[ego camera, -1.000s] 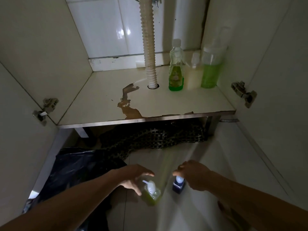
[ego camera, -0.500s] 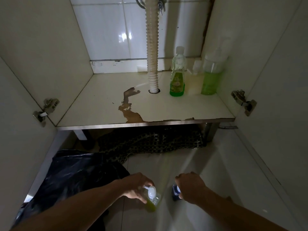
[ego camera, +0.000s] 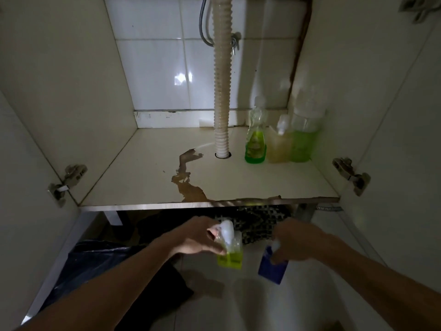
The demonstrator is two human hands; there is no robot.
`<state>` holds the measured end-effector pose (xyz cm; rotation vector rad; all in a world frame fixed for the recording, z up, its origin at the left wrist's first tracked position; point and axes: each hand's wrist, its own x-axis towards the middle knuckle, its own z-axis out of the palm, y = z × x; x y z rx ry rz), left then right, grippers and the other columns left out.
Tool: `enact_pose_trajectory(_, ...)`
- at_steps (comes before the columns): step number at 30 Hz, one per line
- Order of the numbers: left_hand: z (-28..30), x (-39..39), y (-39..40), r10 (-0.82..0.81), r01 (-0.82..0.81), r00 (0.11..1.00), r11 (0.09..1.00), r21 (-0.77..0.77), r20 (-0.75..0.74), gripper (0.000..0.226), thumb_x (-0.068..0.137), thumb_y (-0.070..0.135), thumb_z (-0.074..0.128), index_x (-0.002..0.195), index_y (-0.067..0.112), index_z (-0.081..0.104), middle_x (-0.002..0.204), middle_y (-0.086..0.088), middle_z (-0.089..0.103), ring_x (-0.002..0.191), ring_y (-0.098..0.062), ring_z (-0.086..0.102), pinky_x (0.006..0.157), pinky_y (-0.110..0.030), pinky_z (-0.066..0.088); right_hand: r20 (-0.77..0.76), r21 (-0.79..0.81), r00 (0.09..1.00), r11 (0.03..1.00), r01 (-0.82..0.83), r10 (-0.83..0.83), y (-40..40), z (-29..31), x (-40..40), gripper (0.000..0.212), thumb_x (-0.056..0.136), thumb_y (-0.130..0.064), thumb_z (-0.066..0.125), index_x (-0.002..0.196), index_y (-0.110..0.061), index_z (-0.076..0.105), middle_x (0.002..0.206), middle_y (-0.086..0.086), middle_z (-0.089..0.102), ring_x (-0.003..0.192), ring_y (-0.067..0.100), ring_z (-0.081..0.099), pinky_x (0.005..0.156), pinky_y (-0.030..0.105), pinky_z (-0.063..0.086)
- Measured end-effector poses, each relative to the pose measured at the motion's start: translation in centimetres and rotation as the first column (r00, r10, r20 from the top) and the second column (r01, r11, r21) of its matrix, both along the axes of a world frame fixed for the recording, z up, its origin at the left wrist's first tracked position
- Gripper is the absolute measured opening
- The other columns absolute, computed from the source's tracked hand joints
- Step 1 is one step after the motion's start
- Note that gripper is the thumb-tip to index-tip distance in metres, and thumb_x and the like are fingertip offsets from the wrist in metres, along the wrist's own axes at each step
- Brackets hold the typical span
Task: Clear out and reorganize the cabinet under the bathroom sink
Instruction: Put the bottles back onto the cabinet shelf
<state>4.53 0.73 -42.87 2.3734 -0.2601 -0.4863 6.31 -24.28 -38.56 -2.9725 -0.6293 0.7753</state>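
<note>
Cabinet [ego camera: 238, 177] under sink, doors open both sides; one view only, head camera, looking forward and down.

Shelf contents: three bottles grouped at back right, touching or nearly so. Green dish-soap bottle [ego camera: 255, 142] nearest drain hose [ego camera: 221, 91], pale amber bottle [ego camera: 279, 144] in middle, large bottle [ego camera: 304, 137] of green liquid against right wall. Rest of shelf bare except brown peeled patch [ego camera: 188, 180] running from hose hole to front edge. Front edge laminate chipped.

Below shelf: patterned cloth [ego camera: 257, 223] on floor, dark bag [ego camera: 95, 263] at lower left.

Left hand [ego camera: 195, 240]: fingers curled around small pump bottle [ego camera: 229, 249] of yellow-green liquid, held off floor, just in front of shelf edge. Right hand [ego camera: 300, 242]: fingers wrapped over top of blue bottle [ego camera: 272, 266], likewise lifted. Both blurred; exact finger placement not resolvable.

Judged step: carrying both bottles toward shelf for placement. Clearing apparently done, restocking partly done.

Risks:
- Grip on blue bottle near cap only; possible swing or slip, body tilted already.
- Pump head could be pressed by left thumb, dispensing liquid.
- Bottle base catching chipped front edge on way in.
- Setting down on peeled patch: uneven, possibly damp, tipping likely.
- Knocking grouped bottles at back right if placed too close.
</note>
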Motion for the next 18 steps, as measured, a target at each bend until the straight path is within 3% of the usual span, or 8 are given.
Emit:
enact_pose_trajectory(2, 3.2, 1.4, 0.4, 0.097, -0.092, 0.995, 0.986, -0.142, 0.024, 0.029, 0.073, 0.023, 0.081, 0.098, 0.021, 0.066, 0.100, 0.005, 0.068, 0.095, -0.024, 0.067, 0.086, -0.039, 0.054, 0.070, 0.057, 0.996, 0.997, 0.045, -0.049, -0.1, 3.1, 2.1, 0.040, 0.069, -0.044, 0.077, 0.093, -0.012, 0.071, 0.084, 0.000, 0.070, 0.074, 0.013, 0.065, 0.061, 0.028, 0.053)
enact_pose_trajectory(4, 5.6, 2.7, 0.9, 0.201, -0.177, 0.978, 0.938, -0.299, 0.052, 0.031, 0.073, 0.017, 0.081, 0.099, 0.025, 0.065, 0.108, 0.006, 0.063, 0.094, -0.027, 0.068, 0.079, -0.042, 0.058, 0.153, 0.108, 0.982, 0.990, 0.094, -0.110, 0.2, 6.0, 3.9, 0.037, 0.068, -0.042, 0.077, 0.093, -0.017, 0.069, 0.079, -0.004, 0.066, 0.066, 0.008, 0.060, 0.053, 0.024, 0.048)
enact_pose_trajectory(7, 6.9, 5.4, 1.7, 0.377, -0.299, 0.923, 0.832, -0.467, 0.081, 0.039, 0.061, 0.025, 0.087, 0.094, 0.033, 0.068, 0.127, 0.006, 0.051, 0.101, -0.023, 0.066, 0.067, -0.039, 0.060, 0.298, 0.190, 0.944, 0.978, 0.084, -0.139, 1.5, 8.5, 6.8, 0.036, 0.070, -0.041, 0.075, 0.097, -0.020, 0.063, 0.082, -0.008, 0.060, 0.070, 0.005, 0.055, 0.056, 0.021, 0.044)
enact_pose_trajectory(10, 6.1, 7.7, 1.3, 0.513, -0.415, 0.857, 0.748, -0.519, 0.054, 0.052, 0.062, 0.022, 0.086, 0.111, 0.025, 0.066, 0.123, 0.004, 0.058, 0.095, -0.018, 0.062, 0.058, -0.029, 0.055, 0.351, 0.221, 0.926, 0.973, 0.062, -0.139, 4.1, 8.5, 10.0, 0.039, 0.074, -0.038, 0.073, 0.101, -0.017, 0.055, 0.088, -0.002, 0.059, 0.073, 0.011, 0.054, 0.061, 0.025, 0.044)
enact_pose_trajectory(13, 4.2, 9.3, 0.5, 0.571, -0.451, 0.820, 0.692, -0.564, 0.046, 0.047, 0.073, 0.007, 0.080, 0.112, 0.022, 0.057, 0.118, 0.005, 0.057, 0.095, -0.018, 0.060, 0.064, -0.041, 0.056, 0.309, 0.244, 0.942, 0.969, 0.051, -0.128, 6.3, 6.9, 13.0, 0.043, 0.079, -0.032, 0.071, 0.111, -0.016, 0.046, 0.104, 0.004, 0.055, 0.085, 0.019, 0.054, 0.070, 0.033, 0.045)
enact_pose_trajectory(16, 2.7, 11.5, 0.9, 0.562, -0.454, 0.823, 0.738, -0.499, 0.082, 0.044, 0.076, 0.008, 0.078, 0.111, 0.024, 0.057, 0.114, -0.001, 0.061, 0.094, -0.024, 0.063, 0.067, -0.049, 0.059, 0.297, 0.302, 0.950, 0.953, 0.000, -0.094, 7.5, 5.0, 15.4, 0.048, 0.084, -0.026, 0.066, 0.122, -0.011, 0.040, 0.117, 0.011, 0.056, 0.103, 0.029, 0.057, 0.084, 0.041, 0.049)
enact_pose_trajectory(18, 2.3, 13.3, 1.5, 0.529, -0.421, 0.840, 0.776, -0.469, 0.121, 0.044, 0.077, 0.007, 0.077, 0.111, 0.023, 0.057, 0.109, 0.003, 0.059, 0.086, -0.022, 0.064, 0.061, -0.045, 0.060, 0.336, 0.326, 0.939, 0.945, -0.038, -0.078, 8.2, 4.3, 16.8, 0.045, 0.087, -0.024, 0.064, 0.121, -0.010, 0.039, 0.112, 0.013, 0.060, 0.099, 0.028, 0.059, 0.083, 0.042, 0.051)
